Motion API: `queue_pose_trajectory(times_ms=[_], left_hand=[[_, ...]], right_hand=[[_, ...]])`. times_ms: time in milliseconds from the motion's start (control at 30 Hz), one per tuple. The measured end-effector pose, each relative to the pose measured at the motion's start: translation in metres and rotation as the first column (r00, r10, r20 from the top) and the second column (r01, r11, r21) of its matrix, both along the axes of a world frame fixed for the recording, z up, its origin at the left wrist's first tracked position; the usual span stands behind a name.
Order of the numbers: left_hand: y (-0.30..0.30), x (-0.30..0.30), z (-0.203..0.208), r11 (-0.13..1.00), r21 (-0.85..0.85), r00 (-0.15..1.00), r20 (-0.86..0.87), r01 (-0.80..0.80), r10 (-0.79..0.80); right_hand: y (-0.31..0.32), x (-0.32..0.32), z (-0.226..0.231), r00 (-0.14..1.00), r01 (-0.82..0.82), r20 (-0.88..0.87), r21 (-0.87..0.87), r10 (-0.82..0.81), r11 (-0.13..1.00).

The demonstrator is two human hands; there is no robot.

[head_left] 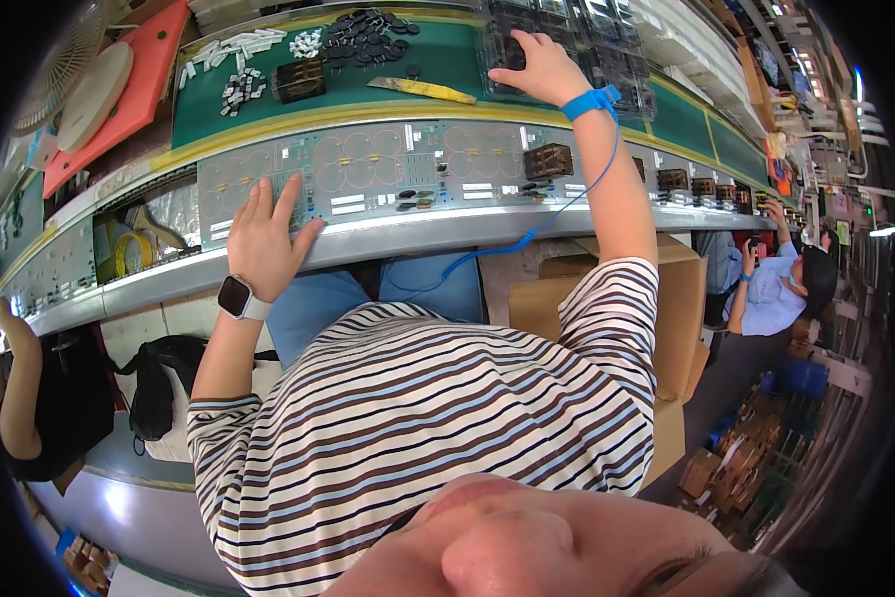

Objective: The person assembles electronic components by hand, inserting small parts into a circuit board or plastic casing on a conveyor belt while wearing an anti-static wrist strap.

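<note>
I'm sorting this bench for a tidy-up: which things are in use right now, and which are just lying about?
In use:
- left hand flat on the grey circuit panel
- right hand reaching into the clear plastic trays

Lying about:
- black discs
- white clips
- yellow strip
- fan
- orange board

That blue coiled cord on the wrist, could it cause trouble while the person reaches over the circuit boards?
Possibly. The blue cord trails from the wrist strap across the circuit board panel, so it might snag the brown component. The right hand reaches far into the clear trays, and the forearm could brush loose parts.
</note>
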State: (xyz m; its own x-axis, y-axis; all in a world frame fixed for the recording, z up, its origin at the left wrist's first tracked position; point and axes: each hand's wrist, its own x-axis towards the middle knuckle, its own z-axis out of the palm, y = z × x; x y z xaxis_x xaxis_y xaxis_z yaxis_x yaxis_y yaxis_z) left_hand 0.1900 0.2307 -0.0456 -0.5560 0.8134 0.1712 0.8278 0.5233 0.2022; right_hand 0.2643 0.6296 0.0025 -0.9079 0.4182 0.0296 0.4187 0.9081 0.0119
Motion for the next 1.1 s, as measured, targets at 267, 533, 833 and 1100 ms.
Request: queue_pose_trajectory(times_ms=[267,533,833,1100], left_hand=[[0.008,-0.017,0.023,1.000,0.023,0.995,0.097,-0.015,0.013],[0.054,-0.032,0.039,0.975,0.198,0.940,0.301,0.100,-0.158],[0.099,-0.115,0.008,0.993,0.101,0.988,-0.148,0.067,-0.052],[0.118,-0.098,0.033,0.985,-0.079,0.980,-0.122,0.151,-0.159]], right_hand=[[-0.031,-0.019,-0.008,0.937,-0.331,-0.113,0.006,0.330,0.944],[-0.071,-0.034,-0.034,0.924,-0.374,0.037,-0.112,0.379,0.921],[-0.079,-0.040,-0.026,0.959,-0.266,0.040,-0.206,0.280,0.942],[-0.068,-0.027,-0.029,0.962,-0.270,-0.083,-0.161,0.259,0.949]])
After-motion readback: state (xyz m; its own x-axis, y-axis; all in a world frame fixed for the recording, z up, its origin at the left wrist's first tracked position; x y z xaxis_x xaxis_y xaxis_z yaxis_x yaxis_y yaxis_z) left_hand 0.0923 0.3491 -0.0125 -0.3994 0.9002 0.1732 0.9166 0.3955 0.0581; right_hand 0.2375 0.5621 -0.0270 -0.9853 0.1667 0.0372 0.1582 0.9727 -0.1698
